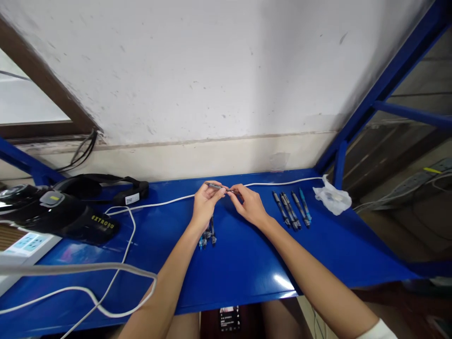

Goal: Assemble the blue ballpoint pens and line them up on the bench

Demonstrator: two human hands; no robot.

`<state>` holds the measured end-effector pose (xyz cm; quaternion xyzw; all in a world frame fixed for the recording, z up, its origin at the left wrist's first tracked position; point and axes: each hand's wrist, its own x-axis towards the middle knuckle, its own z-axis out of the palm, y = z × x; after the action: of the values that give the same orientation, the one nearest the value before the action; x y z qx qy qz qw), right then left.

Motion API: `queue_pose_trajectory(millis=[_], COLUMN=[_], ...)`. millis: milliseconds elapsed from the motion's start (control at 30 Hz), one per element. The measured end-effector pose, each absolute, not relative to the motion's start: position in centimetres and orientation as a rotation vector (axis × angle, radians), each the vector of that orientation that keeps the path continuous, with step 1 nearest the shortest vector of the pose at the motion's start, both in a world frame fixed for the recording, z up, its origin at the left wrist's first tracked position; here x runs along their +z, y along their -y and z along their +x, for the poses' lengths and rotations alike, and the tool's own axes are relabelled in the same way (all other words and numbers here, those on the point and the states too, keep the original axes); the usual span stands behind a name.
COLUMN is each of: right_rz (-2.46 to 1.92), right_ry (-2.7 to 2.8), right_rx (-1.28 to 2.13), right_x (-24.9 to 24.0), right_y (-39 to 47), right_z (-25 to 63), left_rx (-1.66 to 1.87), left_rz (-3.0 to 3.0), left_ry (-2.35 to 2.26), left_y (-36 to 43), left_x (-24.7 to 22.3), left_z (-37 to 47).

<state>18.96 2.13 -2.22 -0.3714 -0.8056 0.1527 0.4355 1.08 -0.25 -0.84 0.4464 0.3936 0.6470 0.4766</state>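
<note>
My left hand is closed around a dark pen, held level above the blue table. From the other side, my right hand pinches the thin dark end of the pen, the fingertips of both hands close together. Whether that end is a separate piece, I cannot tell. Several pens lie on the table below my left wrist, partly hidden by it. To the right of my right hand, several dark pens and a light blue pen lie side by side, slanting.
A crumpled white plastic bag sits at the right on the blue table. A white cable runs behind my hands and loops at left. A black device and black strap stand left. A phone shows below the table edge.
</note>
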Motion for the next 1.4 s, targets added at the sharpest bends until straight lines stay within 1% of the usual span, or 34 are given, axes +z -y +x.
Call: queue_pose_trajectory(millis=[200, 367, 633, 900, 1067, 1400], right_rz=[-0.944, -0.856, -0.791, -0.759, -0.748, -0.758], right_ry=[2.013, 2.033, 2.018, 2.035, 2.044, 2.027], right_rx=[0.37, 0.404, 0.593, 0.592, 0.53, 0.589], right_x=[-2.0, -2.1, -3.1, -2.9, -2.7, -2.4], right_y=[-2.1, -2.2, -2.8, -2.8, -2.7, -2.6], right_z=[19.0, 18.9, 18.9, 19.0, 19.0, 18.9], left_rx=[1.706, 1.614, 1.567, 1.544, 1.543, 1.533], left_rz=[1.029, 1.099, 1.159, 1.162, 1.12, 1.002], left_ry=[-0.978, -1.002, -1.044, -1.091, -1.091, -1.022], left_y=[-0.2, 0.0, 0.3, 0.4, 0.4, 0.4], left_x=[-0.8, -1.0, -1.3, -1.1, -1.1, -1.2], left_z=[0.2, 0.8, 1.3, 1.5, 1.6, 1.3])
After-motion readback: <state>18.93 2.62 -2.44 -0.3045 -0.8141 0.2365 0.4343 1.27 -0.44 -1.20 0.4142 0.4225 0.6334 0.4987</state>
